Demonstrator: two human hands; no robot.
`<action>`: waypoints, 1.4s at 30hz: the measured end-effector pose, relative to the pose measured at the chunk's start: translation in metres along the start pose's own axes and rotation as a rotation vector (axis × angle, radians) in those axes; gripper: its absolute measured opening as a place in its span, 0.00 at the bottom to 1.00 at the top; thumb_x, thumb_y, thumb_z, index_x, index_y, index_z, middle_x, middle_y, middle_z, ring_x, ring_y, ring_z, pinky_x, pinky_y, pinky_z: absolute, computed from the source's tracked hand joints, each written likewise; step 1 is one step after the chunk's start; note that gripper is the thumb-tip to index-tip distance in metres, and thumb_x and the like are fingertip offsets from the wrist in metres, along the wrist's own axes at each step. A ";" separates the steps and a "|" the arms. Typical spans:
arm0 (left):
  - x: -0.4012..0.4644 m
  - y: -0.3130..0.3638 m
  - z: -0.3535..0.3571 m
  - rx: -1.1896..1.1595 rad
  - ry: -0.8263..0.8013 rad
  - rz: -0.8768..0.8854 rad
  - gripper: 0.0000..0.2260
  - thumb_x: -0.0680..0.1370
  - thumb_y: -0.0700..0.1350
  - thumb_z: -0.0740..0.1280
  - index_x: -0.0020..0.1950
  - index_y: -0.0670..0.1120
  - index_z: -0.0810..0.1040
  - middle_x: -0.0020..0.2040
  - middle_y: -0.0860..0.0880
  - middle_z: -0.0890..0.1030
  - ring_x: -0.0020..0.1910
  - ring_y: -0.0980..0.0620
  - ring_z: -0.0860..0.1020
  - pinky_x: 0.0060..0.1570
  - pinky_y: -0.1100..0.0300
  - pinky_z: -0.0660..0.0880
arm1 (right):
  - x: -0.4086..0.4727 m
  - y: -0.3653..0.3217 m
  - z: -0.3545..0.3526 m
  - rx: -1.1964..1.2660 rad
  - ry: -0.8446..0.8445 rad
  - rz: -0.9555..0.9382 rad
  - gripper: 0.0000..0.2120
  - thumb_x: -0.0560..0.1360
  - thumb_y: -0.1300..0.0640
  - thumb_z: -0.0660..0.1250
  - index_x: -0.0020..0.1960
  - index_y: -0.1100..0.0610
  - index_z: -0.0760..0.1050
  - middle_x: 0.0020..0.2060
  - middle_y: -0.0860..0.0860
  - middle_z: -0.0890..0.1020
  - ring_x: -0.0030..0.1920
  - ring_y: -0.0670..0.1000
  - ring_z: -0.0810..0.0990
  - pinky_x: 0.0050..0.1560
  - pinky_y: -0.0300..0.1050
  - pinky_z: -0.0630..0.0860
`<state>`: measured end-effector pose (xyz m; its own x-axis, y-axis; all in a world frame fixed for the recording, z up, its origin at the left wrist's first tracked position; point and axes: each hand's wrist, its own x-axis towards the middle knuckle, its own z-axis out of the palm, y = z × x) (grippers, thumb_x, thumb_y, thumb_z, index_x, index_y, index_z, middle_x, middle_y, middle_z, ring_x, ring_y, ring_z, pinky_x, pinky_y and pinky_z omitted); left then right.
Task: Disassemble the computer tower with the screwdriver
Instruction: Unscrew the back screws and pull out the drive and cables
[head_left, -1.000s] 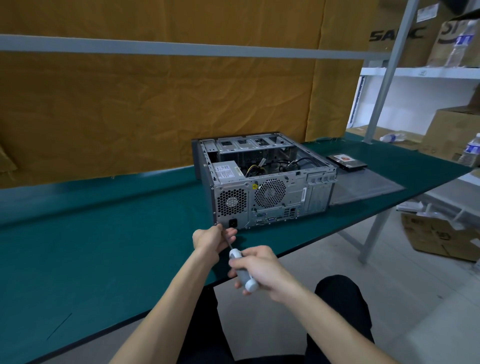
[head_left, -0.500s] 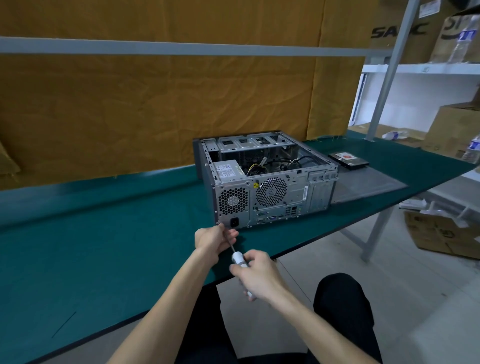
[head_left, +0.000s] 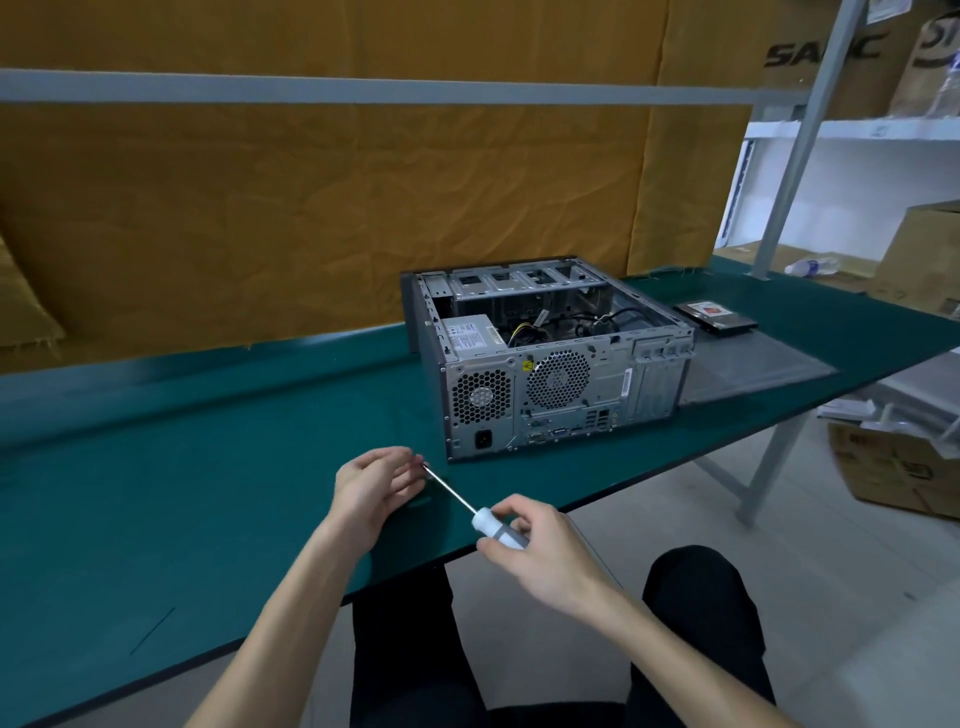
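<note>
The computer tower (head_left: 561, 395) lies on its side on the green table (head_left: 208, 493), open at the top, with its rear panel facing me. My right hand (head_left: 543, 553) grips the white and grey handle of the screwdriver (head_left: 493, 525) just over the table's front edge. The shaft points up and to the left. My left hand (head_left: 376, 486) pinches at the shaft's tip; whether a screw sits between the fingers is hidden. Both hands are a little in front and left of the tower's lower left rear corner, not touching it.
A grey side panel (head_left: 753, 366) lies flat on the table to the right of the tower, with a hard drive (head_left: 716, 318) behind it. Brown sheeting hangs behind the table. Shelves and cardboard boxes (head_left: 904, 467) stand at the right.
The screwdriver tip has come away from the tower's lower left rear corner. Both hands have drawn back and to the left with it.
</note>
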<state>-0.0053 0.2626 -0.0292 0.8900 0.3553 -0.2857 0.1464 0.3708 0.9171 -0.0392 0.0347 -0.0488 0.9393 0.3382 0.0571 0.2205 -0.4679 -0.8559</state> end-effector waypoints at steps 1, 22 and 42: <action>0.000 -0.002 -0.007 0.134 0.064 0.083 0.02 0.78 0.37 0.71 0.49 0.40 0.82 0.46 0.42 0.86 0.40 0.51 0.85 0.41 0.59 0.83 | -0.002 0.003 -0.002 0.014 0.004 0.006 0.07 0.74 0.47 0.72 0.50 0.45 0.77 0.34 0.46 0.77 0.31 0.44 0.70 0.34 0.42 0.68; -0.015 -0.028 0.000 0.714 0.213 0.408 0.09 0.77 0.42 0.70 0.56 0.49 0.85 0.45 0.59 0.84 0.45 0.63 0.81 0.50 0.70 0.75 | 0.004 0.028 -0.027 0.163 0.252 0.284 0.06 0.74 0.54 0.73 0.48 0.54 0.78 0.31 0.47 0.79 0.27 0.47 0.73 0.32 0.43 0.70; -0.011 -0.061 0.087 1.130 -0.032 0.681 0.10 0.80 0.54 0.68 0.59 0.57 0.85 0.59 0.61 0.83 0.56 0.55 0.81 0.51 0.58 0.78 | 0.005 0.020 -0.027 0.438 0.218 0.445 0.05 0.75 0.59 0.70 0.42 0.59 0.76 0.26 0.52 0.75 0.23 0.49 0.69 0.22 0.38 0.61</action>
<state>0.0132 0.1613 -0.0573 0.9359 0.1583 0.3145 -0.0685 -0.7942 0.6038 -0.0227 0.0054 -0.0516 0.9580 -0.0055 -0.2868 -0.2849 -0.1334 -0.9492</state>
